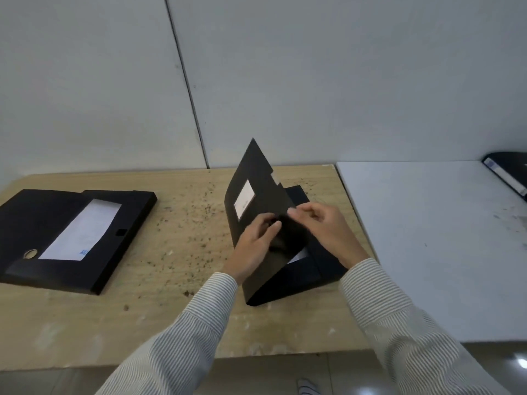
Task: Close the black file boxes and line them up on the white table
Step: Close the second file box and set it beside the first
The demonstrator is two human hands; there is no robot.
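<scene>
Both hands (256, 240) (325, 223) grip open file box (256, 195); label (244, 198) unreadable.

Speckled wooden table (176, 223): two black file boxes (71, 238) (299, 266). Adjoining white table (427, 238): one black box (507, 172).

- In front of me the open file box (273, 223) stands on the wooden table (182, 252) with its lid raised steeply, blocking any straight reach toward the wall (313, 81) behind it.
- My left hand (253, 243) and right hand (322, 226) both grip the lid's flap, so the space over the box is taken.
- Between this box and the flat box (71, 238) at far left lies a wide bare stretch of wood, speckled with small debris.
- To my right, the white table (427, 238) is open across nearly its whole surface.
- Only its far right corner is taken, by another black box (510, 172).
</scene>
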